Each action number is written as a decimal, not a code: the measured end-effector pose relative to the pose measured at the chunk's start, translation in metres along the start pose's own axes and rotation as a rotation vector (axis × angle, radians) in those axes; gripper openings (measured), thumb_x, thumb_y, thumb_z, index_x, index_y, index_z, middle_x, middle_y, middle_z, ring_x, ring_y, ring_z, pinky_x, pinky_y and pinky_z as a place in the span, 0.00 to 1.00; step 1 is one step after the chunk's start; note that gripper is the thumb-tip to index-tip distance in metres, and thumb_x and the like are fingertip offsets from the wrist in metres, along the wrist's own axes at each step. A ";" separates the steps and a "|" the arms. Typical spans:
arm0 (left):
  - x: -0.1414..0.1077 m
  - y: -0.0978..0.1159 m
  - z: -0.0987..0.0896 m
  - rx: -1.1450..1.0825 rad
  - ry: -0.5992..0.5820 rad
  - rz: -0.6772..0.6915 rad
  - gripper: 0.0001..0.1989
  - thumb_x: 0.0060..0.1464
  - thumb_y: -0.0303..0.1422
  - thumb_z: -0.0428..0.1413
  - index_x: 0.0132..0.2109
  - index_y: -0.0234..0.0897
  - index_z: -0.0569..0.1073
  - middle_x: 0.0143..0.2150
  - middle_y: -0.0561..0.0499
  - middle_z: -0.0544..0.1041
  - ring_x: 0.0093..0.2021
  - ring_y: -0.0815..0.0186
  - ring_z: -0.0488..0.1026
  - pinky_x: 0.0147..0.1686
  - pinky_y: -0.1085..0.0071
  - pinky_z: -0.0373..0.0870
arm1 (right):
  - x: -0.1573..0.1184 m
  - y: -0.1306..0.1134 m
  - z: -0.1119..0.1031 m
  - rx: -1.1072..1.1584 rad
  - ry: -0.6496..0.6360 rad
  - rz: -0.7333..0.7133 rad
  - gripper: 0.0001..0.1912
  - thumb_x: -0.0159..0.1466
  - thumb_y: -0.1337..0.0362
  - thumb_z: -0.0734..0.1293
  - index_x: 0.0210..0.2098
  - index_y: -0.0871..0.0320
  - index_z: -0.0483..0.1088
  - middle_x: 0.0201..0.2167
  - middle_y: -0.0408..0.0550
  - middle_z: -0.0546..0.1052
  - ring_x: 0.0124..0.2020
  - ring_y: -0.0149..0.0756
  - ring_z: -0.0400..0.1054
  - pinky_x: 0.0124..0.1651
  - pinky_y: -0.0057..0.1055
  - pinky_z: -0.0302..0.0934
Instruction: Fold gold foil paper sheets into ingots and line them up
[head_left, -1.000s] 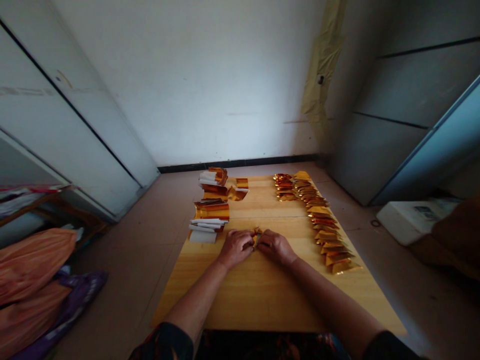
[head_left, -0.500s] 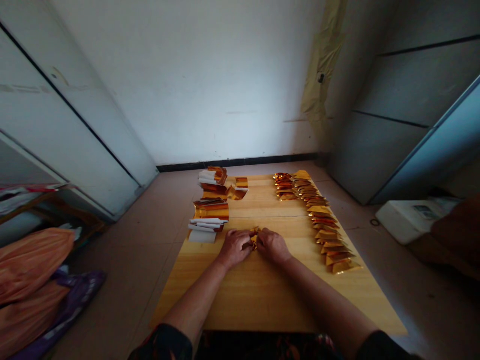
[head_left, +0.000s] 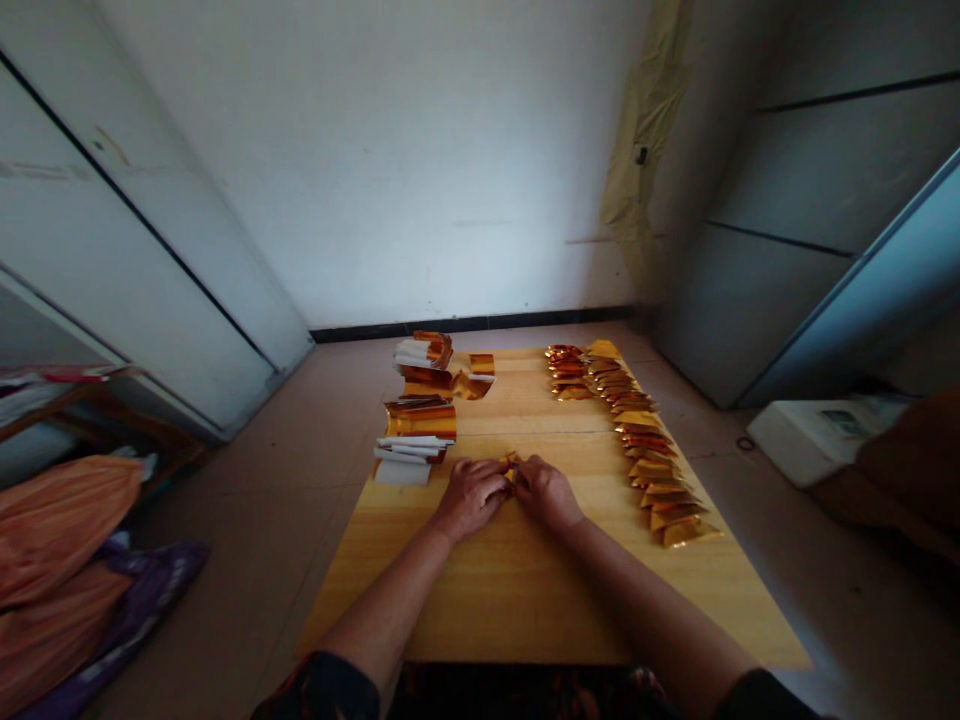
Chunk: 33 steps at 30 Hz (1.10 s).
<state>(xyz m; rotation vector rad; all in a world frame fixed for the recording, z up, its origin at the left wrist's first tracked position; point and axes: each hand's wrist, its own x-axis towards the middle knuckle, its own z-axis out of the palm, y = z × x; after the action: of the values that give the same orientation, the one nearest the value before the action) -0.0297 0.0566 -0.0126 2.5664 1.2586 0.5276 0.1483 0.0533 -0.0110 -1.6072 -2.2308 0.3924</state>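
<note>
Between my two hands, at the middle of the wooden table [head_left: 517,590], is a small piece of gold foil paper [head_left: 512,462], mostly covered by fingers. My left hand [head_left: 472,495] has its fingers closed on the left side of it. From the other side, my right hand [head_left: 546,492] pinches it, fingertips close to those of the left. Stacks of gold and white foil paper sheets [head_left: 422,420] lie left of my hands. Along the right side runs a long row of folded gold paper pieces [head_left: 649,450], overlapping one another.
A few loose gold sheets [head_left: 472,386] lie near the table's far left. Orange cloth or bags [head_left: 67,530] and a purple bag [head_left: 169,580] rest on the floor at left. A white box [head_left: 806,440] stands right of the table. Grey cabinets flank both sides.
Both hands stay in nearly the same place on the gold foil paper, with small finger shifts. The view has moved very slightly; the stacks and the folded row are unchanged.
</note>
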 end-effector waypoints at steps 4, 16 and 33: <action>-0.001 0.000 0.000 0.014 0.020 0.008 0.07 0.57 0.33 0.54 0.41 0.47 0.75 0.54 0.53 0.74 0.55 0.64 0.67 0.54 0.59 0.53 | -0.002 0.006 0.005 0.116 0.083 0.010 0.05 0.61 0.71 0.61 0.30 0.58 0.68 0.31 0.44 0.70 0.31 0.28 0.65 0.36 0.21 0.57; 0.002 0.033 0.002 0.228 0.007 -0.033 0.18 0.55 0.35 0.55 0.54 0.51 0.70 0.52 0.48 0.70 0.49 0.58 0.66 0.48 0.60 0.64 | 0.001 0.024 -0.014 0.057 0.138 -0.008 0.08 0.59 0.74 0.61 0.29 0.59 0.70 0.31 0.46 0.71 0.34 0.30 0.65 0.37 0.22 0.57; 0.008 0.034 -0.003 0.233 -0.023 -0.025 0.12 0.55 0.26 0.50 0.46 0.40 0.71 0.47 0.47 0.74 0.47 0.60 0.68 0.47 0.62 0.63 | -0.026 0.004 -0.010 -0.278 0.052 -0.043 0.10 0.66 0.66 0.59 0.34 0.56 0.72 0.37 0.49 0.73 0.40 0.37 0.62 0.39 0.32 0.50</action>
<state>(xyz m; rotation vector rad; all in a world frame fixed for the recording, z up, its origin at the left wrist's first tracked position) -0.0021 0.0425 0.0046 2.7306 1.4184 0.3633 0.1632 0.0297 -0.0071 -1.6763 -2.3573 0.0279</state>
